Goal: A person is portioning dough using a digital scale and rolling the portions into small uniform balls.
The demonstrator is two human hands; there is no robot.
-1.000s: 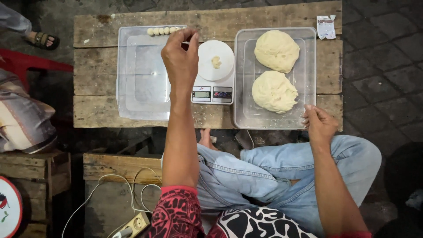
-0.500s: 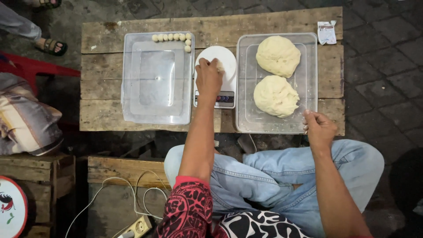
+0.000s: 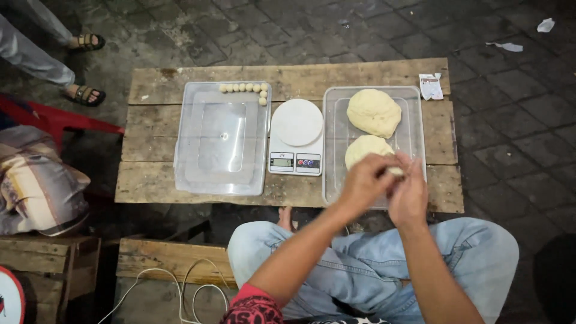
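Note:
My left hand [image 3: 362, 183] and my right hand [image 3: 409, 193] meet over the near end of the clear right tray [image 3: 415, 120]. They are cupped together around a small dough piece [image 3: 393, 171] that barely shows between the fingers. Two large dough lumps lie in that tray, the far one [image 3: 373, 112] in full view and the near one [image 3: 364, 150] partly hidden by my hands. The white kitchen scale [image 3: 296, 138] stands in the middle with its round platter bare. At the far edge of the clear left tray [image 3: 192, 174] sits a row of several small dough balls [image 3: 243, 87].
Everything rests on a low wooden plank table [image 3: 150, 180]. A small packet [image 3: 430, 86] lies at its far right corner. Another person's sandalled feet [image 3: 86, 94] stand at the upper left beside a red seat [image 3: 66, 123]. A white cable [image 3: 180, 285] runs by my knees.
My left hand left the small-ball tray, went to the scale platter, then swung right to join my right hand. The small dough piece is off the platter, which is now bare.

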